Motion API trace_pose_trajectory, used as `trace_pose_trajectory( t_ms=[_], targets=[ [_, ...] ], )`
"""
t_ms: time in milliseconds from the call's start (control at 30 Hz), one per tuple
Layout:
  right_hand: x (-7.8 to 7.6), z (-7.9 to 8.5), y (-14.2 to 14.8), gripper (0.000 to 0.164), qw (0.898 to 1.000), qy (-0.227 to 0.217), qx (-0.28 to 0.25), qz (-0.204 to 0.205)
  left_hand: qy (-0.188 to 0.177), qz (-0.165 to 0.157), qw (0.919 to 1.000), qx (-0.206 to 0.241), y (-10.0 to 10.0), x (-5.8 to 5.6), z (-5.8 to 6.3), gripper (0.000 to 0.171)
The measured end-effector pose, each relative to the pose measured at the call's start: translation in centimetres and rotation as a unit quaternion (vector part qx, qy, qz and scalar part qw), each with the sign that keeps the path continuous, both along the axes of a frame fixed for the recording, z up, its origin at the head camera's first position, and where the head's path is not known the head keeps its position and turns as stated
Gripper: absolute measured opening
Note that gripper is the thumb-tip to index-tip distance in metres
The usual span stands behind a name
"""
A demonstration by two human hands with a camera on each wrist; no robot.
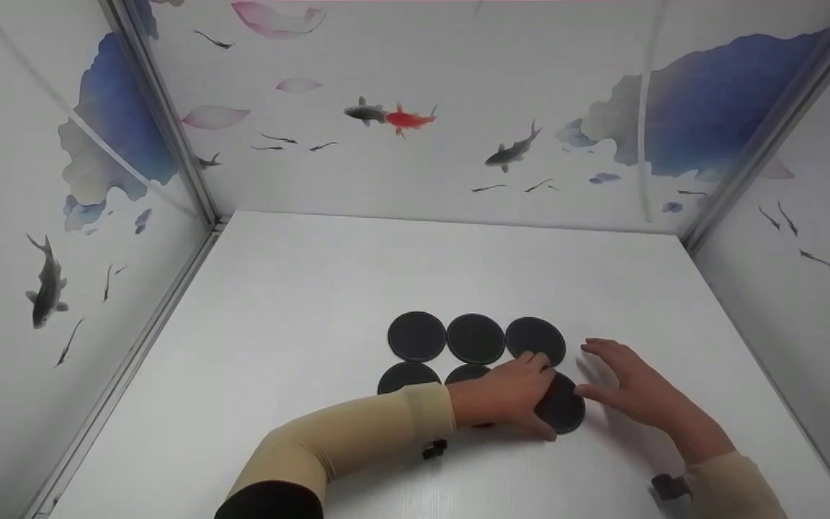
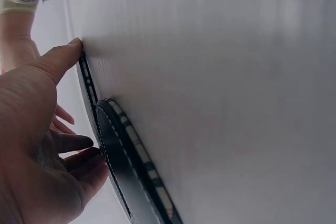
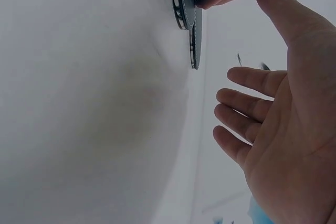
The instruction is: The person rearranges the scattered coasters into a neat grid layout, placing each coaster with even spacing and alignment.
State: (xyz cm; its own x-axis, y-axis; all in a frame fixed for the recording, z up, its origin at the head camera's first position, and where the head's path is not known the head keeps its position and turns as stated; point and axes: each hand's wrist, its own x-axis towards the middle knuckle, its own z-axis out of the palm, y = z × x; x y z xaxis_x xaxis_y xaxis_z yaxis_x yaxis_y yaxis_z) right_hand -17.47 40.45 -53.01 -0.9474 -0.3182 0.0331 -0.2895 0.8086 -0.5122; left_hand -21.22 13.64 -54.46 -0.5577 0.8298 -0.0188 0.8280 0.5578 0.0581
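Black round coasters with stitched rims lie flat on the white table, in two rows of three. My left hand point(image 1: 512, 389) is over the front right coaster point(image 1: 563, 409), partly covering it. In the left wrist view its thumb touches that coaster's rim, and the other fingers stretch across the dark top. The left forearm hides much of the front middle coaster point(image 1: 467, 373) and front left coaster point(image 1: 408, 376). Behind them are the back left point(image 1: 416, 336), back middle point(image 1: 475, 339) and back right coaster point(image 1: 534, 339). My right hand point(image 1: 638, 389) hovers right of the coasters, fingers spread, holding nothing.
White panels printed with fish and petals enclose the white table point(image 1: 278, 288) at the back and both sides. Metal posts point(image 1: 170, 122) stand at the corners. Small black devices point(image 1: 434, 449) sit at both sleeve cuffs.
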Motion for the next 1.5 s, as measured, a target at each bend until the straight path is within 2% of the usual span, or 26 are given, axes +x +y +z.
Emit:
trace_pose_trajectory(
  t_ms=[233, 400, 600, 767, 1000, 1100, 1333, 1500],
  targets=[
    [-0.1, 0.1, -0.2, 0.086, 1.0, -0.003, -0.002, 0.001, -0.024, 0.003, 0.9997, 0.01, -0.5, -0.5, 0.6, 0.104],
    [-0.3, 0.1, -0.2, 0.086, 1.0, -0.006, -0.006, 0.002, -0.059, 0.008, 0.998, 0.02, -1.4, -1.6, 1.3, 0.103],
    [-0.4, -0.1, -0.4, 0.086, 1.0, -0.004, -0.005, 0.005, -0.07, -0.002, 0.9972, 0.025, -2.8, -2.9, 1.9, 0.1],
    [-0.4, 0.0, -0.6, 0.083, 1.0, -0.003, -0.01, 0.008, -0.095, 0.021, 0.9944, 0.039, -4.3, -3.8, 2.6, 0.094],
    [-1.0, -0.2, -1.3, 0.08, 1.0, 0.011, -0.003, 0.001, -0.105, 0.048, 0.9884, 0.099, -8.5, -5.8, 3.8, 0.076],
    [-1.3, -0.5, -1.6, 0.078, 1.0, 0.03, -0.001, -0.005, -0.109, 0.075, 0.9836, 0.123, -10.9, -6.9, 4.2, 0.074],
    [-2.7, -0.4, -1.9, 0.076, 0.997, 0.082, -0.001, -0.013, -0.062, 0.137, 0.9777, 0.147, -15.9, -8.8, 4.6, 0.07],
    [-4.2, -0.3, -2.1, 0.078, 0.994, 0.106, 0.018, -0.018, -0.031, 0.175, 0.9707, 0.162, -19.1, -9.6, 4.2, 0.066]
  ],
)
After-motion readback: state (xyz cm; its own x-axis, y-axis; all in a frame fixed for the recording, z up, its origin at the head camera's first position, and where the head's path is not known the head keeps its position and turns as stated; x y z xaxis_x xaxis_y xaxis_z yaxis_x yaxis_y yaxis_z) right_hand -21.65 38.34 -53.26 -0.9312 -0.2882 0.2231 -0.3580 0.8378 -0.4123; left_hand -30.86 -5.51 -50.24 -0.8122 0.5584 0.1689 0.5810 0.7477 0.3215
